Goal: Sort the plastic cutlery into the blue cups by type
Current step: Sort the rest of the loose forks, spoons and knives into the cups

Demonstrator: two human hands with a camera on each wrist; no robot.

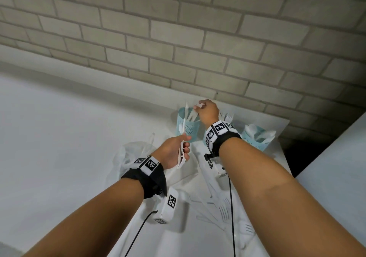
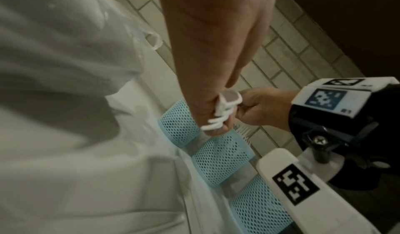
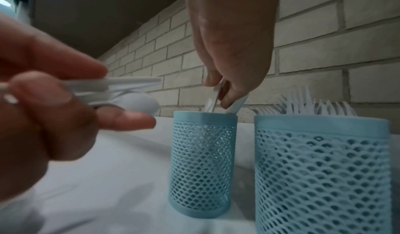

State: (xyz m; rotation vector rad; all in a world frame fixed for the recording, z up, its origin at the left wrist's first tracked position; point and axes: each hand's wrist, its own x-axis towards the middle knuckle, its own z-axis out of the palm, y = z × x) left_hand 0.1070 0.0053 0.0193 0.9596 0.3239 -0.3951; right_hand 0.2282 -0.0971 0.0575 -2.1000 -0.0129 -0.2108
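Three blue mesh cups stand in a row by the brick wall. My right hand (image 1: pixel 198 107) hovers over the left cup (image 1: pixel 187 127) and pinches a white plastic knife (image 3: pixel 216 96) whose lower end is inside that cup (image 3: pixel 203 152). The middle cup (image 3: pixel 322 169) holds forks (image 3: pixel 314 104); in the head view my right wrist hides most of it. White spoons fill the right cup (image 1: pixel 257 139). My left hand (image 1: pixel 185 144) is just in front of the left cup and grips a bundle of white cutlery (image 1: pixel 182 137), a spoon (image 3: pixel 142 104) among them.
Loose white forks (image 1: pixel 224 211) and other cutlery lie on the white table (image 1: pixel 59 128) under my right forearm. A crumpled clear plastic bag (image 1: pixel 128 153) sits left of my left hand. The brick wall (image 1: pixel 178 38) runs close behind the cups. A dark gap (image 1: pixel 309 153) opens at the right.
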